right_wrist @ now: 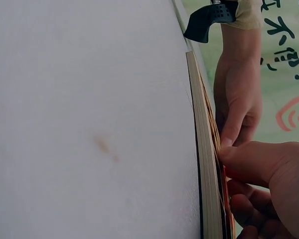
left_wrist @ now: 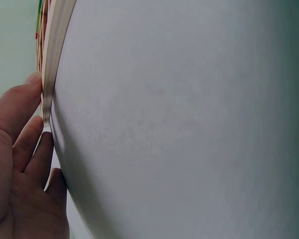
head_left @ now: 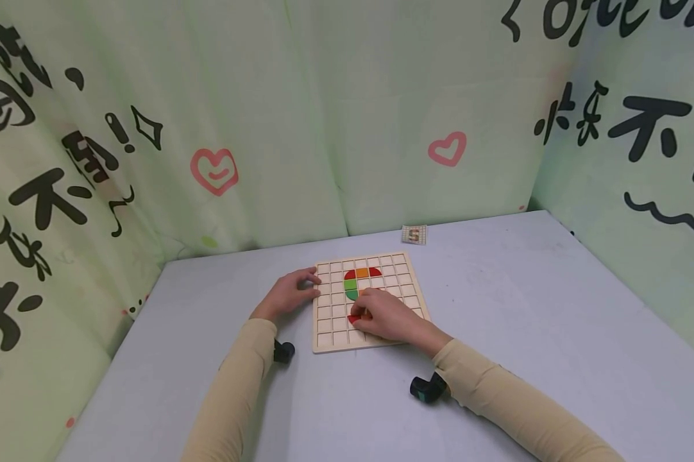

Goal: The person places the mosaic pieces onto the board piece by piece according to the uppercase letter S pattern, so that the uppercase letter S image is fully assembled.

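Note:
A square wooden grid board (head_left: 331, 326) lies on the table. Near its middle, an orange square (head_left: 362, 273) sits between two red rounded pieces, with a light green square (head_left: 350, 284) and a dark green rounded piece (head_left: 352, 295) below on the left. My left hand (head_left: 289, 294) rests at the board's left edge, thumb and fingertips touching the rim, fingers loosely extended. Over the board's lower middle, my right hand (head_left: 384, 314) pinches a red piece (head_left: 353, 319) between thumb and finger, low against the grid. This hand hides part of the pattern and the cells beneath it.
A small printed card (head_left: 414, 235) lies beyond the board near the table's back edge. The white table (head_left: 526, 308) is bordered by pale green curtains (head_left: 301, 128) with black writing and hearts. A black camera (head_left: 428, 389) hangs below the right wrist and another (head_left: 284, 351) by the left.

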